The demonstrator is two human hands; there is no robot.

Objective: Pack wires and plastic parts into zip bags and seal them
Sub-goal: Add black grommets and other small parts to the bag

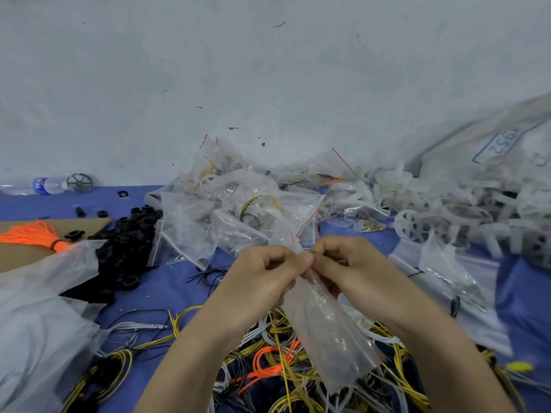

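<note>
Both hands pinch the mouth of 1 clear zip bag [331, 332]. The left hand [262, 272] and the right hand [351, 266] meet fingertip to fingertip at its top edge, fingers curled on the plastic. The bag hangs down toward the viewer over the tangle of wires [268, 368].

Judging from that pinch, the step in hand is working the zip strip, most likely sealing (the crumpled film hides what is inside). The next move calls for running the pinch along the whole strip, then setting the bag with the finished ones.

Counted: 2 hands and 1 held bag; the loose yellow, white, black and orange wires are too many to count. Farther out lie a heap of black plastic parts [128, 242], 1 orange cord bundle [32, 234], a mound of packed bags [238, 204], white plastic parts [447, 210] past counting, and 1 water bottle [38, 186] by the wall.
</note>
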